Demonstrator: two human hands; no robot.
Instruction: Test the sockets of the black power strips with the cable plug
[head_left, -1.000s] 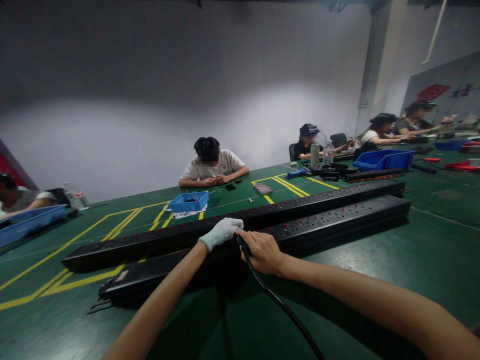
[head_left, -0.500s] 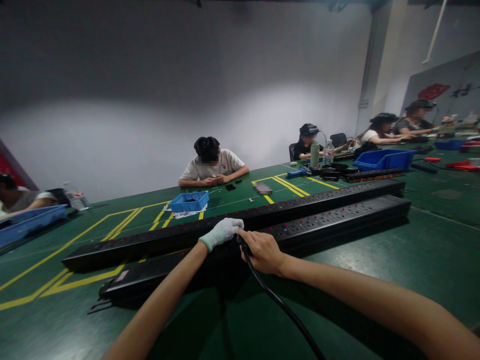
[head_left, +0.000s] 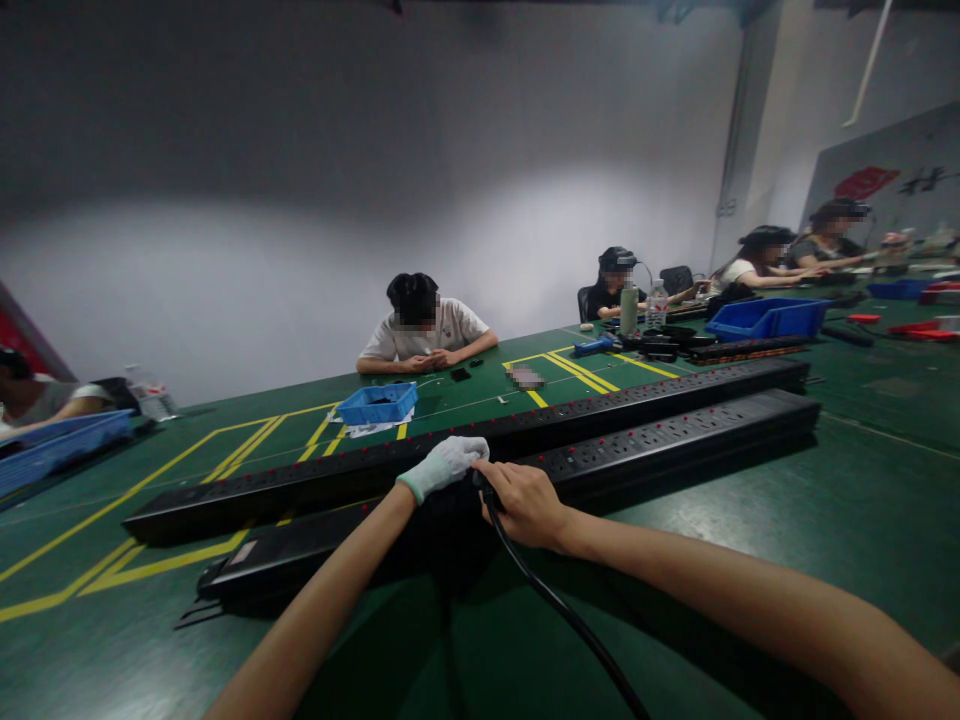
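Two long black power strips with rows of sockets and small red parts lie across the green table, the near power strip (head_left: 660,440) in front of the far power strip (head_left: 255,492). My left hand (head_left: 446,467), in a white glove, rests on the middle of the near strip, its fingers bent around the top beside my other hand. Bare and closed, my right hand (head_left: 525,503) grips the plug end of a black power cord (head_left: 559,605) against the near strip. The cord runs down toward me. The plug itself is mostly hidden by my fingers.
Beyond the strips stands a small blue tray (head_left: 379,403). A larger blue bin (head_left: 766,319) is at the right, near bottles and black parts. Another blue bin (head_left: 64,455) stands at the left edge. A person (head_left: 427,335) sits across the table (head_left: 862,540); others sit farther right.
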